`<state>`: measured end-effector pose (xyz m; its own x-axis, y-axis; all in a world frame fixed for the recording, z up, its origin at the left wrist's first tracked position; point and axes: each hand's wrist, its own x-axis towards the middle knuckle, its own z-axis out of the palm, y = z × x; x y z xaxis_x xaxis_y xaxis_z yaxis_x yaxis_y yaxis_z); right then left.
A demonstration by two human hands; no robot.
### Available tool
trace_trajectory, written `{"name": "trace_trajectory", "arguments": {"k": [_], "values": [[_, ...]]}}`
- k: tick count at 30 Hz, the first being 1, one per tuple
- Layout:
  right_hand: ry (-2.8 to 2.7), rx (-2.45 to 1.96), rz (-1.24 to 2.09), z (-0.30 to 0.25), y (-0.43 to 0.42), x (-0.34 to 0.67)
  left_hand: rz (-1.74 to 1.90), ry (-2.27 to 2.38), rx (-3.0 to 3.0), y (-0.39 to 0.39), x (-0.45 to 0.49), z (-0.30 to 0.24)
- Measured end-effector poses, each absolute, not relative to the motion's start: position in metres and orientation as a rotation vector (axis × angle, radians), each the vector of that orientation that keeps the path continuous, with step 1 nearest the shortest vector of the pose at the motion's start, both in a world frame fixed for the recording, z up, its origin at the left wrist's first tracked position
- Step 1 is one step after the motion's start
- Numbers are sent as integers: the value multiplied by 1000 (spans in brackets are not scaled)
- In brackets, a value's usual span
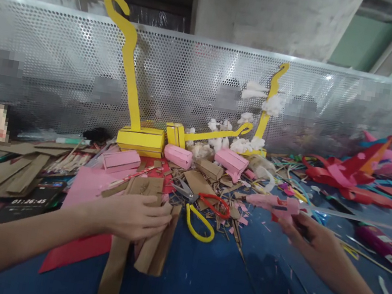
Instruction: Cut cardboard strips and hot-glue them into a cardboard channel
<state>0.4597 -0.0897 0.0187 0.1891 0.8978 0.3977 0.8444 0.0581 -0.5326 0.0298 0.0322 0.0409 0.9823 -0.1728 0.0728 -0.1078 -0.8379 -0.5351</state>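
My left hand [139, 215] reaches in from the left, its fingers curled over a folded brown cardboard piece [157, 253] that stands on the blue table. A flat cardboard strip [112, 273] lies beneath its wrist side. In my right hand [310, 239] is a pink glue gun [278, 206], its nozzle pointing left and a clear glue stick jutting from its back. Between the two hands lie open-bladed scissors [193, 197] with one red and one yellow handle loop.
Yellow hooked paper shapes on box bases [140, 140] stand along a perforated metal screen [192, 81]. Pink paper boxes [231, 161], white fluff and cardboard scraps crowd the middle. At left are cardboard strips [6, 175] and a timer screen [31, 199]; at right, a purple tool [385, 249] and red paper craft.
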Motion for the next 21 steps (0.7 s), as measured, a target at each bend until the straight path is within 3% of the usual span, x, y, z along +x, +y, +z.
{"name": "trace_trajectory", "arguments": {"k": [6,11,21], "values": [[-1740,-1719,153,12,-84,456,-181,229,-2565,23,46,51],[-1764,-1641,307,16,-71,447,-332,-24,-2548,-12,50,46],[-1916,-1353,953,44,-32,361,-552,-503,-2708,-40,40,15]]}}
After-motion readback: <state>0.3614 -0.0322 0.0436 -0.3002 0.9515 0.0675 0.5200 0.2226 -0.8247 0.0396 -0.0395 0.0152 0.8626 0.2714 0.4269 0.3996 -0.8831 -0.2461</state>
